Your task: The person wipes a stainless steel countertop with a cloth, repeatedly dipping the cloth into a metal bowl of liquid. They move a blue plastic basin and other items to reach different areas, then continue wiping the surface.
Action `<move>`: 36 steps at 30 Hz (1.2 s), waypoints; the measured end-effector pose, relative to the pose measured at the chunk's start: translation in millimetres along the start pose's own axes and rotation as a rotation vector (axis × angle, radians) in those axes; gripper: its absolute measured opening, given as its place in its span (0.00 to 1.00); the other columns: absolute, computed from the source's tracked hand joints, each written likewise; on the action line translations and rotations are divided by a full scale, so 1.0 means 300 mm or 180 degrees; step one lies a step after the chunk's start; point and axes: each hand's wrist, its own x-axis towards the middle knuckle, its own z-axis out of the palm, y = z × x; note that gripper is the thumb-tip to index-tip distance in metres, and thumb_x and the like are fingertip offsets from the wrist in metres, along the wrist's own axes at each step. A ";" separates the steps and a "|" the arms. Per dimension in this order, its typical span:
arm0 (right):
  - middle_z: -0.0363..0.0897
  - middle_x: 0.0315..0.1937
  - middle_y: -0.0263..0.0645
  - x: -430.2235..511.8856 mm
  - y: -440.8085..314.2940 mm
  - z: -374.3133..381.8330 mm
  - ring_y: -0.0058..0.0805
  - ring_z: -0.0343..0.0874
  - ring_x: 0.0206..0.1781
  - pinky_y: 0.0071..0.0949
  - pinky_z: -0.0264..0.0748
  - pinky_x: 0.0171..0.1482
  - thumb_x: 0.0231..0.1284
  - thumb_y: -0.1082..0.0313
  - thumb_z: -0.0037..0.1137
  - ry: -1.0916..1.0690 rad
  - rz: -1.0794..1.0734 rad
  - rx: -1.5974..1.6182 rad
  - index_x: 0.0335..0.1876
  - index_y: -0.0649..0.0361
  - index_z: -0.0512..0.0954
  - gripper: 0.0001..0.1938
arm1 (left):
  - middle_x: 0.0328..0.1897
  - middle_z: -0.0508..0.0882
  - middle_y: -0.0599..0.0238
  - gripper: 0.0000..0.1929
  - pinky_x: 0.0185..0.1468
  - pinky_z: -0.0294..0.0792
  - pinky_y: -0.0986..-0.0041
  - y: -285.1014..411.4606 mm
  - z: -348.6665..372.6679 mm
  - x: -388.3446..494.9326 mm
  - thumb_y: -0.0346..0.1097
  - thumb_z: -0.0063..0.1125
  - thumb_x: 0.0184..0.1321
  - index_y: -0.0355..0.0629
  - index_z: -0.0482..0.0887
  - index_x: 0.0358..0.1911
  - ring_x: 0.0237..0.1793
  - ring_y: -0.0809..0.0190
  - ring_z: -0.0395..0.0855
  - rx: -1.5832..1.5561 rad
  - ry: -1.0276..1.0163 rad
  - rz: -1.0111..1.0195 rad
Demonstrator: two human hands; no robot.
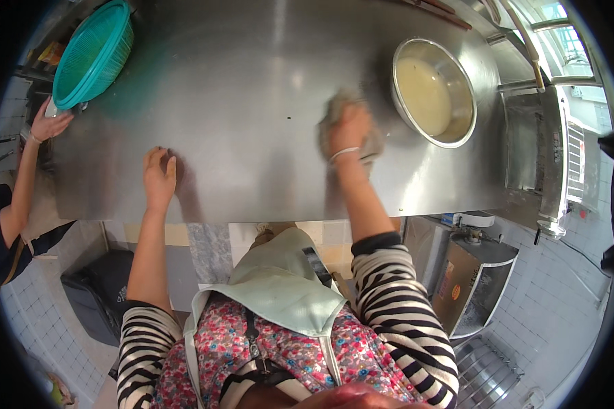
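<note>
My right hand (352, 128) presses a grey-brown cloth (331, 120) onto the stainless steel table (235, 102); hand and cloth are blurred. To the right of them stands a metal bowl (463, 110) with pale yellowish liquid (424, 94) in it. My left hand (159, 171) is at the near left part of the table, fingers loosely curled and apart, with nothing seen in it. A tiny dark speck (288, 118) lies on the steel between my hands.
Teal plastic colanders (89, 56) stand at the far left, where another person's hand (51, 122) holds a white object. Brown sticks (440, 10) lie at the back right. A metal machine with a crank (550, 225) adjoins the right end. A black bin (100, 296) stands below left.
</note>
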 end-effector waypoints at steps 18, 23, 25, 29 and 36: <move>0.60 0.70 0.51 -0.131 -0.642 0.017 0.47 0.58 0.72 0.46 0.54 0.71 0.61 0.45 0.54 -0.0866 -0.1638 0.0871 0.71 0.59 0.62 0.37 | 0.71 0.67 0.54 0.24 0.69 0.56 0.58 -0.230 -0.087 0.058 0.40 0.52 0.66 0.39 0.68 0.64 0.68 0.47 0.64 0.1243 0.0683 -0.0266; 0.61 0.71 0.44 0.040 -0.653 0.009 0.42 0.58 0.74 0.54 0.48 0.73 0.59 0.46 0.53 -0.1144 -0.2416 0.0535 0.71 0.45 0.66 0.33 | 0.73 0.65 0.57 0.25 0.70 0.55 0.58 -0.201 -0.117 0.056 0.40 0.51 0.65 0.40 0.67 0.64 0.69 0.49 0.62 0.1168 0.0461 -0.0538; 0.60 0.72 0.46 0.257 -0.576 0.065 0.42 0.53 0.77 0.52 0.50 0.72 0.57 0.46 0.55 -0.0390 -0.1720 0.0763 0.68 0.48 0.70 0.32 | 0.73 0.64 0.56 0.26 0.70 0.54 0.57 -0.213 -0.118 0.057 0.39 0.53 0.64 0.38 0.66 0.65 0.69 0.48 0.61 0.1224 0.0406 -0.0547; 0.53 0.76 0.47 0.754 -0.408 0.254 0.42 0.51 0.78 0.49 0.52 0.72 0.61 0.38 0.52 0.0430 -0.0415 -0.0720 0.73 0.52 0.61 0.39 | 0.73 0.62 0.53 0.28 0.71 0.52 0.56 -0.207 -0.109 0.074 0.37 0.55 0.63 0.37 0.64 0.65 0.70 0.47 0.60 0.1168 0.0254 -0.0638; 0.65 0.69 0.49 0.848 -1.231 0.421 0.43 0.57 0.75 0.47 0.50 0.74 0.65 0.36 0.41 0.0466 -0.1797 0.0330 0.69 0.57 0.66 0.36 | 0.74 0.60 0.52 0.30 0.70 0.52 0.54 -0.183 -0.131 0.083 0.36 0.57 0.61 0.36 0.64 0.65 0.70 0.47 0.60 0.1127 0.0083 -0.0763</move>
